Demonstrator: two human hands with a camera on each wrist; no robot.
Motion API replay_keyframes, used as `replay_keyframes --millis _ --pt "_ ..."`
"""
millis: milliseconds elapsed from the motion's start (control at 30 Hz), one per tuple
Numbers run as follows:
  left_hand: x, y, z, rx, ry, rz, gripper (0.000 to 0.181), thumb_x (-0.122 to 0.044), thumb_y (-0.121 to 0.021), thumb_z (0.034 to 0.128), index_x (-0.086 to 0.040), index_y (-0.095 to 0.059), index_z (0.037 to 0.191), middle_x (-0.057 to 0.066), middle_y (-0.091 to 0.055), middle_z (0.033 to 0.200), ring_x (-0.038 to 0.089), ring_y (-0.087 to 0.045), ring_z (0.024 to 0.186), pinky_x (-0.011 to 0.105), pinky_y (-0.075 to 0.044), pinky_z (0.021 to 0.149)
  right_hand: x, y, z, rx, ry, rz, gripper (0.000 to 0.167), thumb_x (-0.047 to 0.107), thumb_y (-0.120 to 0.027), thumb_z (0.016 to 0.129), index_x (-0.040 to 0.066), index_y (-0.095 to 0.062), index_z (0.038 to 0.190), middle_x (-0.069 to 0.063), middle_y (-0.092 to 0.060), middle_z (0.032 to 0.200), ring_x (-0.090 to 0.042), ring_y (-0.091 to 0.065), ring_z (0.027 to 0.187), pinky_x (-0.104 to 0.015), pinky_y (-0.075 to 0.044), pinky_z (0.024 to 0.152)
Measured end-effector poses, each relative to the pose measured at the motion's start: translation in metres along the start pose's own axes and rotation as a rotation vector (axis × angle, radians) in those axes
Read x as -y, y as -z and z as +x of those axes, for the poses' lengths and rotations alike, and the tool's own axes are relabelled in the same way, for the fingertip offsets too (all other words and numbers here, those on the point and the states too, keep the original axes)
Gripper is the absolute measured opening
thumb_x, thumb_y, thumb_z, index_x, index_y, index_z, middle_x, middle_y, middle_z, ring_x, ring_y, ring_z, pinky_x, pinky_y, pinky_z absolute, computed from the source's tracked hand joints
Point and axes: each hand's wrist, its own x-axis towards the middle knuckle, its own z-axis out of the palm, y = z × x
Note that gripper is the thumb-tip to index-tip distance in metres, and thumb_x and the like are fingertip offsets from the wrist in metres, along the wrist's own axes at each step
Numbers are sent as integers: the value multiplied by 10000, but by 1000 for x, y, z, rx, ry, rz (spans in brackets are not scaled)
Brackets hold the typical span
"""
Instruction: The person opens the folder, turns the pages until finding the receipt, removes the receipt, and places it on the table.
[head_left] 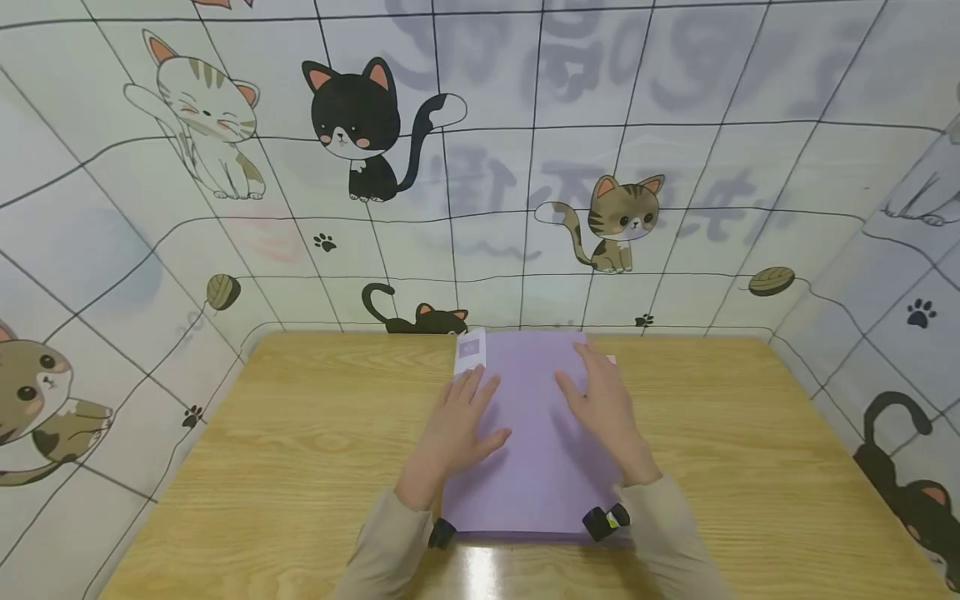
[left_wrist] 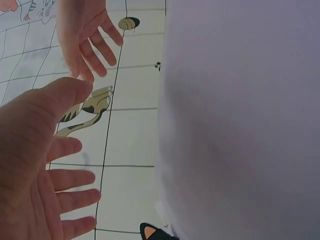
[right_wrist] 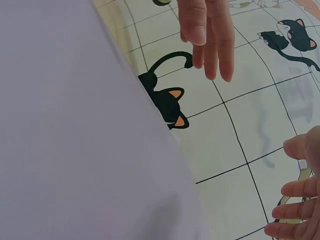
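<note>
A lilac, flat rectangular folder or pad (head_left: 536,467) lies on the wooden table, its cover filling much of both wrist views. Over its left side is the left hand (head_left: 455,429), fingers spread and fairly straight, near a white label (head_left: 470,350) at the top left corner. The right hand (head_left: 602,408) is over the right side, fingers extended. Both hands appear just above the cover in the left wrist view, the left hand (left_wrist: 45,165) nearer and the right hand (left_wrist: 90,35) beyond; contact cannot be told. Neither hand grips anything.
The wooden table (head_left: 315,433) extends on both sides of the folder. Behind and beside it stands a white backdrop (head_left: 495,242) with grid lines and cartoon cats. Black wrist-worn pieces (head_left: 606,522) show by the folder's lower corners.
</note>
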Motion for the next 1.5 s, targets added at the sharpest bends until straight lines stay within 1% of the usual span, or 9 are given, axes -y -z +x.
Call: replay_keyframes --millis 167,333,533,600,767,1000,1233,1367,1500 --pt "-3 -9 -4 -55 -158 -110 684 -377 -690 791 -22 -476 1336 231 -484 1326 363 -473 1208 479 -391 989 -6 4 -1 -32 -86 201 439 122 -618 881 -92 -501 1247 -269 -537 1236 -415 -505 1123 -533 -413 921" --pt "-11 -15 -8 -41 -228 -211 642 -319 -716 782 3 -502 1295 220 -527 1274 325 -506 1177 418 -407 986 -12 8 -3 -63 -159 359 349 10 -609 854 -93 -539 1180 -278 -587 1126 -419 -567 1030 -489 -494 823" --pt "-27 -21 -12 -27 -278 -260 589 -297 -726 775 -6 -537 1251 167 -561 1229 266 -527 1148 348 -417 980 -21 12 -6 -90 -264 452 289 -50 -573 852 -88 -575 1138 -265 -607 1077 -302 -599 963 -139 -464 749" --pt "-32 -24 -13 -17 -284 -258 582 -307 -730 772 -20 -547 1243 141 -564 1223 245 -529 1142 325 -418 977 -24 12 -7 -102 -288 483 274 -57 -572 850 -95 -580 1121 -271 -606 1070 -219 -601 923 -87 -436 728" --pt "-46 -27 -16 33 -291 -260 589 -328 -746 757 -41 -558 1236 94 -563 1215 208 -524 1137 278 -402 986 -33 13 -11 -106 -355 535 248 -41 -575 864 -103 -574 1105 -268 -595 1080 -17 -542 852 -85 -429 744" --pt "-63 -35 -19 86 -319 -241 618 -369 -757 730 -61 -560 1229 51 -565 1182 170 -521 1102 233 -381 988 -47 8 -17 -102 -399 603 241 -95 -536 866 -137 -552 1103 -297 -573 1084 19 -524 825 -99 -426 769" --pt "-73 -44 -22 32 -366 -201 633 -383 -793 670 -68 -578 1175 29 -570 1112 155 -529 1033 221 -406 942 -54 7 -24 -67 -487 640 268 -80 -537 871 -131 -542 1134 -282 -571 1091 12 -535 806 -115 -455 739" --pt "-78 -48 -24 25 -376 -148 665 -406 -796 646 -80 -566 1179 17 -558 1104 142 -521 1020 214 -414 918 -57 8 -28 -27 -536 666 298 -60 -535 883 -121 -517 1174 -263 -553 1128 -2 -535 830 -124 -466 759" --pt "-83 -49 -24 33 -372 -114 698 -418 -798 625 -85 -560 1191 18 -548 1109 140 -509 1022 216 -412 918 -60 8 -30 -35 -567 687 310 -67 -538 880 -135 -508 1180 -213 -584 1091 10 -543 825 -126 -471 761"
